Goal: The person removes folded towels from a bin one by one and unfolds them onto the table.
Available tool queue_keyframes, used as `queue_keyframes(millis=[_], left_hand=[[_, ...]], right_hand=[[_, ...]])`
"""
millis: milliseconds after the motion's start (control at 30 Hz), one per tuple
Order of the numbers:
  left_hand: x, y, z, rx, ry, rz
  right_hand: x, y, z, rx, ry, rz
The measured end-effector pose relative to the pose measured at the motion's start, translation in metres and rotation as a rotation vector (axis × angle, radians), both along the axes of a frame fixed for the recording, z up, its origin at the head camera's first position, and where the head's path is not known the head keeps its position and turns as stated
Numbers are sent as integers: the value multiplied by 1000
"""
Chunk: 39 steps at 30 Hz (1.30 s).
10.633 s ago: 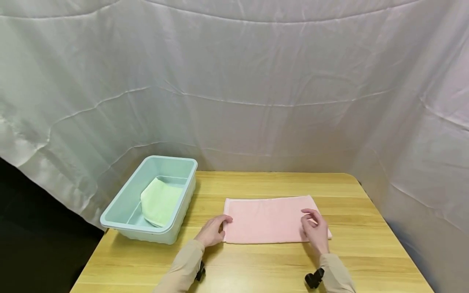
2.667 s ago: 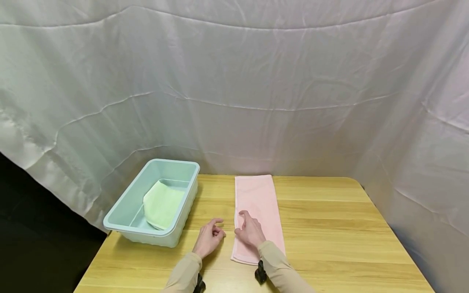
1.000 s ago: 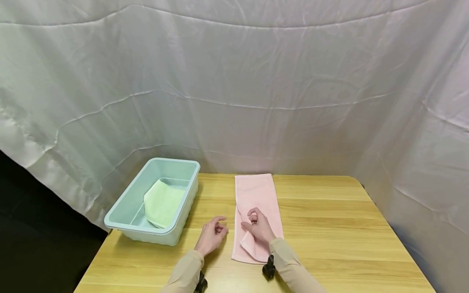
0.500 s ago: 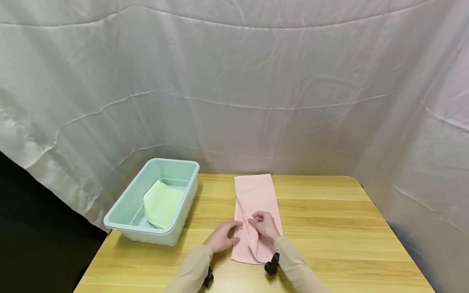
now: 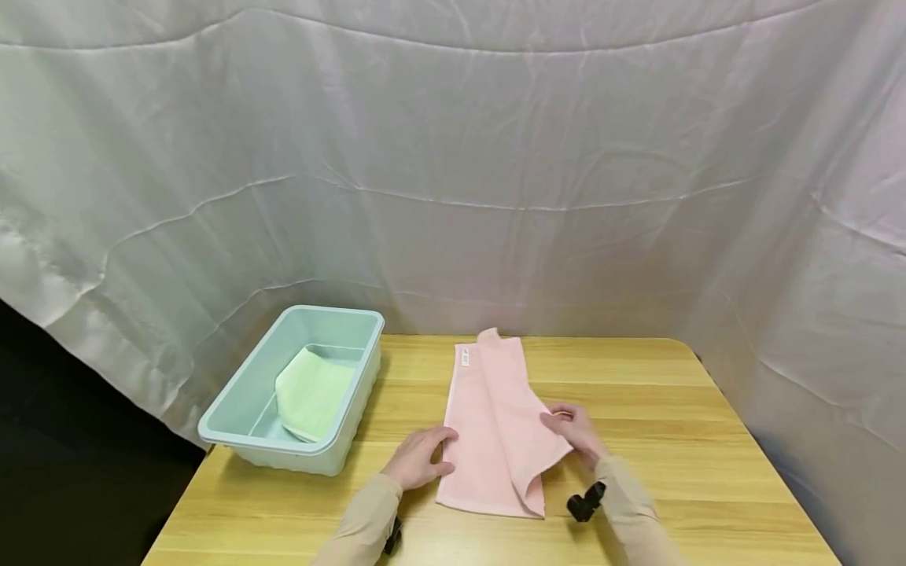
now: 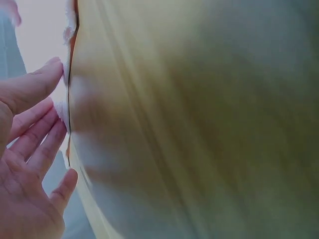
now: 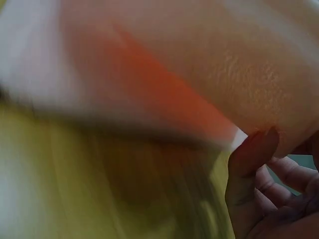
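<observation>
A pink towel lies lengthwise on the table, its upper layer peeled back from the left towards the right. A small white label shows near its far left corner. My right hand pinches the lifted layer's edge at the right, thumb on top; in the right wrist view the raised towel stretches up from the thumb. At the towel's left edge rests my left hand. The left wrist view has its fingers fairly straight against the towel's edge.
A pale blue-green plastic basin stands on the table's left side. Inside it lies a folded light green towel. Grey curtains hang behind and along the sides of the wooden table.
The towel, first crosswise, was turned lengthwise. My right hand then lifted its upper layer and drew it rightwards, uncovering the label. My left hand moved onto the towel's left edge.
</observation>
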<state>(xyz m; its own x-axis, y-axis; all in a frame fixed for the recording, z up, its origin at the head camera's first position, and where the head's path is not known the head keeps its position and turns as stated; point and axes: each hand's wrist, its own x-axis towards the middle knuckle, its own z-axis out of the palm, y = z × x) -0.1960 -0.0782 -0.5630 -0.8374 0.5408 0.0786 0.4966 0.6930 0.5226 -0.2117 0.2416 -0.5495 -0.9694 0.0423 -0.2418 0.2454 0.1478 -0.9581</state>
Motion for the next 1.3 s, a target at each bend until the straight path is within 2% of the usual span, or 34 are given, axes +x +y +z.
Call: queue_keyframes(millis=[300,367,500,567,833,1033,1133,1300], left_hand=[[2,-8,0,6,6,24],[2,-9,-1,3,13,28],[3,-9,-1,5,8,38],[4,-9,-1,10,9,37],[3,-8,-2,23,12,25],[2,-7,-3,30,12,19],[2,-6,-3,47,-3,22],[2,-6,-1,105,-57,29]], right_hand=[[20,78,-3,151,-53,-48],[26,88,-5,149,-76,-70],[37,101,-8,78,-126,-135],[40,106,-8,89,-136,-153],[43,111,-7,369,-67,-163],[43,98,-1,544,58,-250],[40,88,1,533,101,-266],[36,73,-1,358,69,-157]])
